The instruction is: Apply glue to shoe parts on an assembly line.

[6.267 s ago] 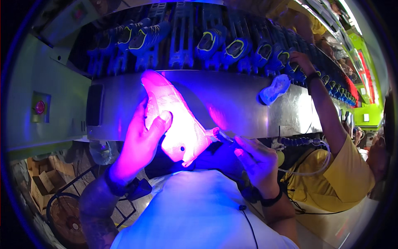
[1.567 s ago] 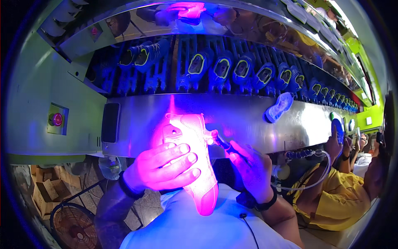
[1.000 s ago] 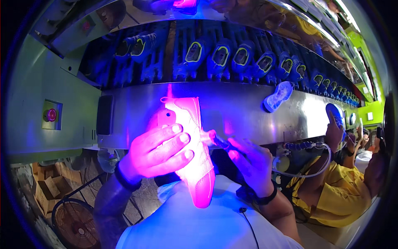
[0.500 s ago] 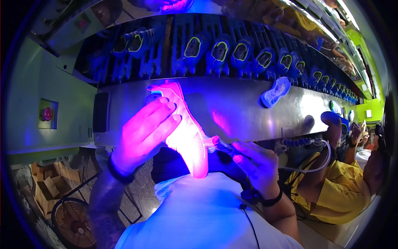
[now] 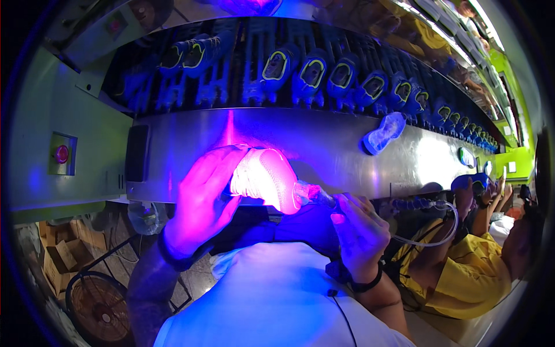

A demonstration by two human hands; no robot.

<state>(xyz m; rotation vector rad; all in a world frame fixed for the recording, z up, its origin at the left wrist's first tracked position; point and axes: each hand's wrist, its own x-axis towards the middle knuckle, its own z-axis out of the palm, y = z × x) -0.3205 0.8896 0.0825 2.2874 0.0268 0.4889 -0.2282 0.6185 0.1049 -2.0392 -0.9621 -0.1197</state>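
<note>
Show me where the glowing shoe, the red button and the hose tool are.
shoe (image 5: 263, 179), head view, on its side.
red button (image 5: 61, 154), head view, its middle.
hose tool (image 5: 315, 194), head view, its nozzle.

glowing pink shoe (image 5: 263, 179) held level, nozzle (image 5: 312, 194) touching.

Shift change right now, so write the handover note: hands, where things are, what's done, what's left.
Left hand: grips the glowing shoe, held up before the steel conveyor wall.
Right hand: holds a small tool with a clear hose, tip at the shoe's end.
Blue shoes line the belt above.
Done: shoe in hand, tool applied. How far along: cannot tell.
Left: finish this shoe.
</note>
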